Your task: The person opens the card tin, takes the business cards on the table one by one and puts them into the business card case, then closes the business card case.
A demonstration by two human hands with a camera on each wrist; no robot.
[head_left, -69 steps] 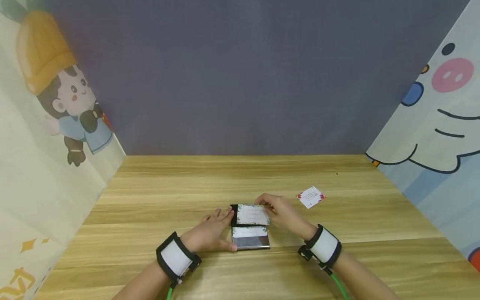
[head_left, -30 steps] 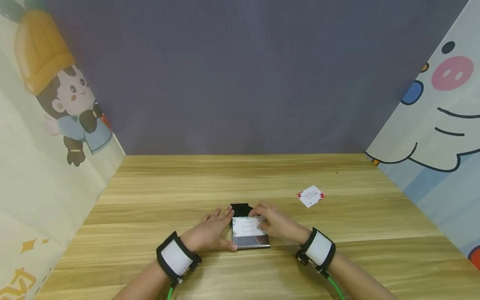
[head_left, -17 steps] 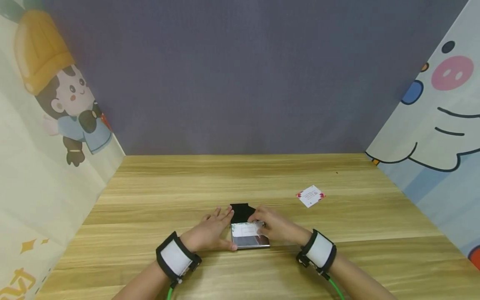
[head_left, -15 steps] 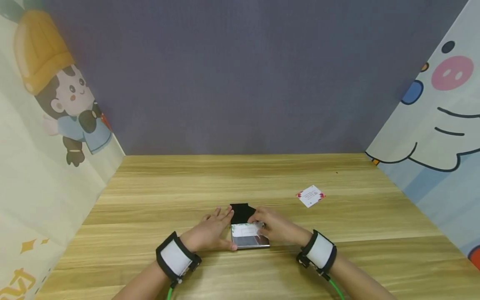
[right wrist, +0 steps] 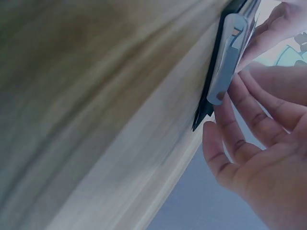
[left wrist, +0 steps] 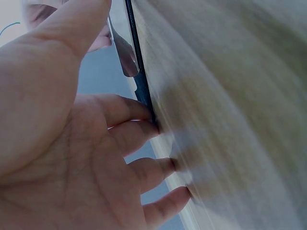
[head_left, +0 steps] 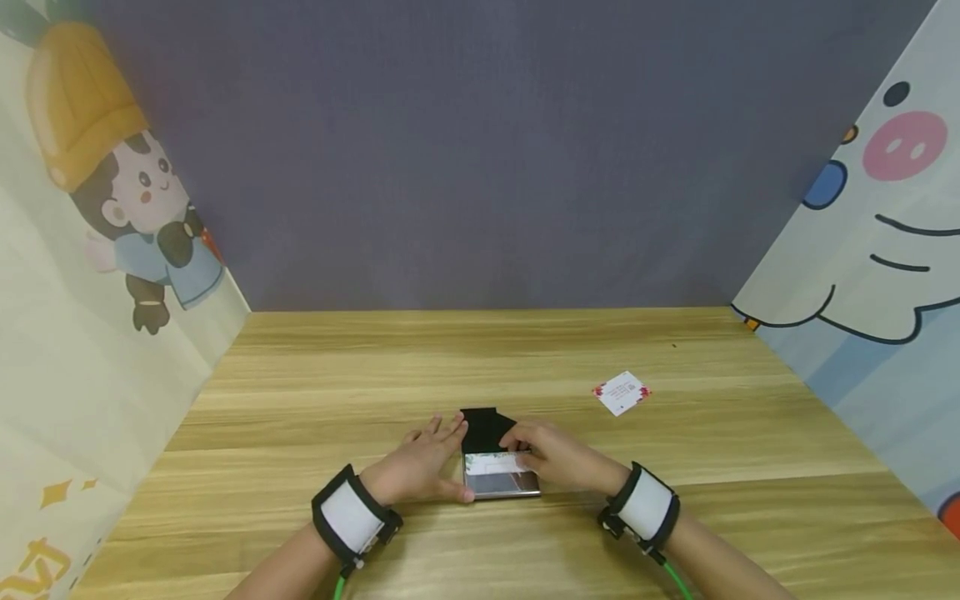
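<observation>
An opened card case lies on the table, its black lid (head_left: 480, 429) folded back and its shiny metal pocket (head_left: 491, 485) nearest me. A white card (head_left: 483, 464) with green leaf print shows in the pocket, its lower part behind the metal. My left hand (head_left: 420, 468) is spread along the case's left side, thumb at the near corner and fingertips at the lid's edge. My right hand (head_left: 558, 457) pinches the card near its right end. The right wrist view shows its fingers (right wrist: 254, 120) close by the case's rounded metal end (right wrist: 228, 62).
A second white card (head_left: 621, 394) with red floral corners lies on the wooden table (head_left: 337, 375), beyond my right hand. A dark grey panel (head_left: 480, 158) stands at the table's back, with printed cloths on both sides.
My right hand has drawn the leaf-print card from over the black lid towards me and down into the metal pocket, uncovering more of the lid. The left hand stays in place.
</observation>
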